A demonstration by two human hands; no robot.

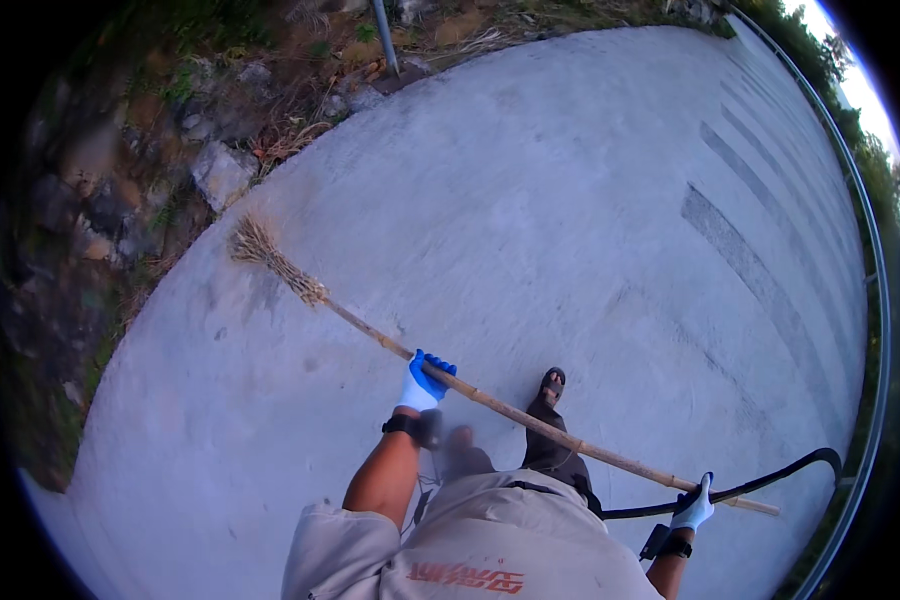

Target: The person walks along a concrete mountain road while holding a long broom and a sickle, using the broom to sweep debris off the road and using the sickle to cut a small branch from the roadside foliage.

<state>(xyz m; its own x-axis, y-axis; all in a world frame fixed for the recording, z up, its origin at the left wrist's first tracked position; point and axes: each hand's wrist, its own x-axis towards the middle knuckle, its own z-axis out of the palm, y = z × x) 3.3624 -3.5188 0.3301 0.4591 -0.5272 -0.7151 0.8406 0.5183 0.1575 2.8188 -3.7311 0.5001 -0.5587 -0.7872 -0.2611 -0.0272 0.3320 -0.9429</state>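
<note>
A straw broom (510, 408) with a long bamboo handle slants across in front of me, from upper left to lower right. Its bristle head (275, 262) rests at the left, by the edge of the concrete. My left hand (428, 381), in a white and blue glove, is closed round the handle partway below the bristles. Further down, my right hand (694, 503), gloved alike, wraps the handle near its tail end. The right fingers are partly hidden. Dark bands circle both wrists.
A pale concrete path (470, 180) with darker stripes at the right lies under my sandalled foot (552, 385). Rocks (222, 174) and plants border it on the left, near a grey post (386, 38). A metal railing (879, 300) and a curved black hose-like piece (790, 468) are at the right.
</note>
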